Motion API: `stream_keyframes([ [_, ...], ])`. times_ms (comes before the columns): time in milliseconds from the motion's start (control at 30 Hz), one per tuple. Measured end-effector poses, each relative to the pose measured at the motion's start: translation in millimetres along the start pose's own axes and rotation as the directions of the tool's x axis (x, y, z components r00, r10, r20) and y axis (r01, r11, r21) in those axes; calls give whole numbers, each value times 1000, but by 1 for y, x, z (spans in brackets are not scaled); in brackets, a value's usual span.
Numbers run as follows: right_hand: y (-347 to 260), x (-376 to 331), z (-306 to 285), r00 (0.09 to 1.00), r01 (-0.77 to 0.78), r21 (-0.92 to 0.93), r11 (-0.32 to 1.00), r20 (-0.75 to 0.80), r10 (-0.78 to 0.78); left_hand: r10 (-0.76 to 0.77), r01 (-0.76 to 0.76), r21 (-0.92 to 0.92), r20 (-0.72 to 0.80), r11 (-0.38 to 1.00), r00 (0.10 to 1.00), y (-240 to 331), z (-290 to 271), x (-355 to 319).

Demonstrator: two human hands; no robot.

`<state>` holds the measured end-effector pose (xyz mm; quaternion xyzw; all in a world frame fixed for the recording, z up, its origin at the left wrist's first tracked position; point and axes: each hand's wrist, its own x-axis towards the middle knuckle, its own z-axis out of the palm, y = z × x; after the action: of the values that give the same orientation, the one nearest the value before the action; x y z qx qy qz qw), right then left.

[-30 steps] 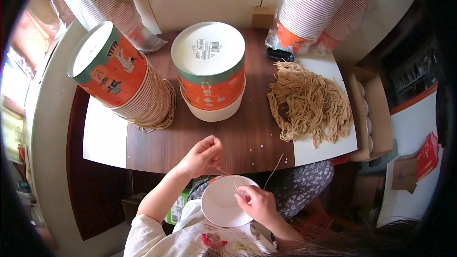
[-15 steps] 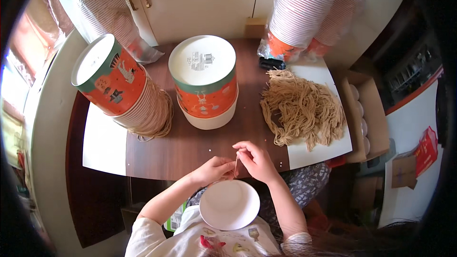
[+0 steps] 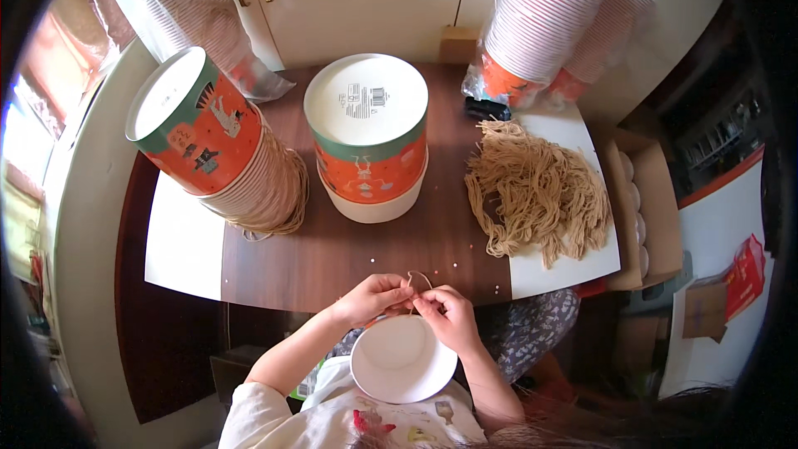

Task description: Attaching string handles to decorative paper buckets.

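A white round paper tub (image 3: 403, 362) rests in my lap with its pale inside facing up. At its far rim, my left hand (image 3: 374, 299) pinches a thin tan cord (image 3: 421, 274), which bends into a small loop above the fingertips. My right hand (image 3: 449, 314) is closed on the same cord, close beside the left. Whether the cord passes through the tub's wall is hidden by my fingers. To the right on the table lies a loose heap of tan cords (image 3: 544, 199). An orange and green tub (image 3: 370, 162) stands bottom-up at the middle.
A leaning stack of nested tubs (image 3: 208, 137) with cords stands left. Plastic-wrapped tub stacks (image 3: 544, 12) rise at the back right, another wrapped stack (image 3: 195, 12) at the back left. A black object (image 3: 486, 109) lies by the cord heap. A cardboard box (image 3: 657, 208) stands beyond the table's right edge.
My right hand has come down from above the rim to meet the left hand. The cord, stretched upright between them before, now forms a loop. The view has shifted slightly.
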<state>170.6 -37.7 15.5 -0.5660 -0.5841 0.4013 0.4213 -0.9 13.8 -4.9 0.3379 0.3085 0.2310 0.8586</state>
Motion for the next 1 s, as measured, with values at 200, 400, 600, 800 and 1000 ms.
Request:
stream_keyframes([
  [200,6,-5,7,999,-2,4,1000,-34,2,15,-15,75,1,997,1000,4,1,-4],
  [400,7,-7,9,996,39,16,999,-75,-38,13,-13,70,4,997,1000,3,-3,-4],
  [600,-3,-15,6,981,134,-30,990,-138,-137,-34,33,72,20,997,999,3,-8,-2],
  [800,-17,-26,22,921,365,-372,853,10,-390,-49,47,47,52,998,997,8,-12,0],
  [1000,-16,-25,23,910,405,-460,790,118,-398,37,-48,103,105,994,994,7,-15,-1],
])
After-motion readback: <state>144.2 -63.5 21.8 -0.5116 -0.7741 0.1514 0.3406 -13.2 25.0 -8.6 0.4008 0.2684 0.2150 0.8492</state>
